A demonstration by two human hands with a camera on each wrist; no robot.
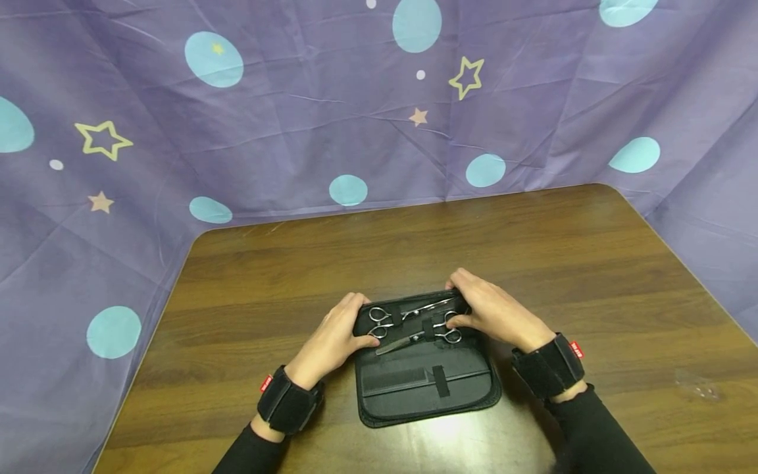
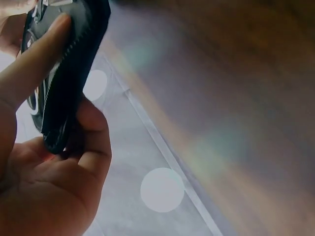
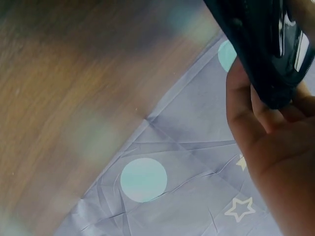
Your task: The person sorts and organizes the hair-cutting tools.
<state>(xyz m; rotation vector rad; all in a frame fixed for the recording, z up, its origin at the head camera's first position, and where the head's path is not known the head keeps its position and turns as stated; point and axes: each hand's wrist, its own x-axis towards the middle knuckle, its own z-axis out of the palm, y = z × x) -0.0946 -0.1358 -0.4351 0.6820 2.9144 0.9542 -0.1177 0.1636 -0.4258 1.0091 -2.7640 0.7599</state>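
A black scissors case point(image 1: 408, 408) lies spread open in front of me in the head view. My left hand point(image 1: 331, 339) grips its upper left corner, thumb on the inside face and fingers curled behind the edge. At the upper right corner my right hand point(image 1: 497, 311) holds the case the same way. Strapped inside are two silver pairs of scissors, an upper pair point(image 1: 410, 315) and a lower pair point(image 1: 400, 343), with handles pointing opposite ways. Below them a dark comb point(image 1: 393, 378) sits in a pocket. Both wrist views show the case edge point(image 2: 74, 73) between fingers and thumb.
The case is over a brown wooden table point(image 1: 284, 263). Behind the table hangs a purple cloth point(image 1: 284, 145) with stars and blue spots. A small clear plastic piece point(image 1: 701, 390) lies on the table at the right. Black bands wrap both wrists.
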